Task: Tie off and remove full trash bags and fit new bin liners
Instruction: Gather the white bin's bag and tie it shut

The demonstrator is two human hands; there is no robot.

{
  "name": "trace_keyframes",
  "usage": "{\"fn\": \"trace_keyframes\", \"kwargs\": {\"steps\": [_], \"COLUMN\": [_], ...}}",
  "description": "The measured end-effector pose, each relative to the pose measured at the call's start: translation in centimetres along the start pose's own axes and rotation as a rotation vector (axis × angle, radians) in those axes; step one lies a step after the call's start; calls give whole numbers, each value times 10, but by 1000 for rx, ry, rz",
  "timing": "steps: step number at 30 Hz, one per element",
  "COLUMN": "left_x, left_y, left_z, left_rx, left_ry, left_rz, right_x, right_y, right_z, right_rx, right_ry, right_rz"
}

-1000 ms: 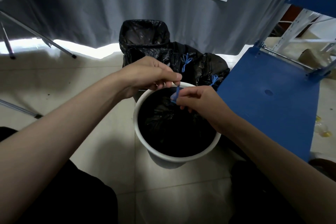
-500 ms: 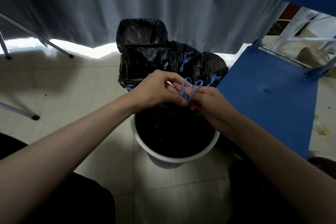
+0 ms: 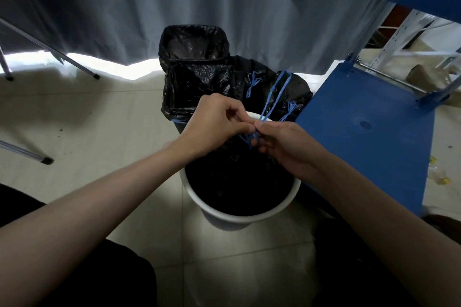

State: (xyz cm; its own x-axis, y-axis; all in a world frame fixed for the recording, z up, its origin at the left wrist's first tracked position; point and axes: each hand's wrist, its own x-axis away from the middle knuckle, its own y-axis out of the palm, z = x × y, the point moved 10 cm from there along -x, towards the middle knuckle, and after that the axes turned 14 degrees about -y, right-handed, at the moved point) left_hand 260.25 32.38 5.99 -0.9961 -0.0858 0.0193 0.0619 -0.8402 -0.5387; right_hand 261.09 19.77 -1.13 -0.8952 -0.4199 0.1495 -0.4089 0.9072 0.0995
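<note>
A white round bin (image 3: 239, 215) stands on the floor with a black trash bag (image 3: 237, 182) inside it. Over its far rim my left hand (image 3: 214, 122) and my right hand (image 3: 282, 142) meet fingertip to fingertip. Both pinch the bag's blue drawstring (image 3: 275, 95), whose long loop rises up and away from the fingers. A short piece of string hangs below the pinch.
Behind stands a rectangular bin lined with a black bag (image 3: 194, 57). Beside it lie two tied black bags with blue bows (image 3: 252, 83). A blue metal shelf (image 3: 369, 127) is close on the right. A grey curtain (image 3: 124, 7) hangs behind, and metal legs (image 3: 47, 159) stand at left.
The blue drawstring's small loops by my fingers have been drawn out into one long loop pointing away from me. Both hands stay together over the bin's far rim.
</note>
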Motion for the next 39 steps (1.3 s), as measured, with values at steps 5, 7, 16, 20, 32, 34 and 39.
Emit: {"fn": "trace_keyframes", "kwargs": {"steps": [5, 7, 16, 20, 32, 34, 39], "left_x": [-2, -1, -4, -5, -1, -1, -1], "left_y": [11, 21, 15, 21, 33, 33, 31], "left_z": [6, 5, 1, -9, -28, -29, -31], "left_rx": [-140, -210, -234, -118, 365, 376, 301], "left_ry": [105, 138, 132, 44, -229, -243, -225], "left_rz": [-119, -190, -151, -206, -345, -355, -305], "right_x": [2, 4, 4, 4, 8, 7, 5], "right_y": [-1, -1, -5, -9, -18, -19, -14], "right_z": [4, 4, -6, -10, -20, -22, -23], "right_rx": [12, 17, -84, -118, 0, 26, 114], "right_ry": [37, 49, -33, -72, -177, -197, -236], "right_rz": [9, 9, 40, 88, 168, 174, 146]}}
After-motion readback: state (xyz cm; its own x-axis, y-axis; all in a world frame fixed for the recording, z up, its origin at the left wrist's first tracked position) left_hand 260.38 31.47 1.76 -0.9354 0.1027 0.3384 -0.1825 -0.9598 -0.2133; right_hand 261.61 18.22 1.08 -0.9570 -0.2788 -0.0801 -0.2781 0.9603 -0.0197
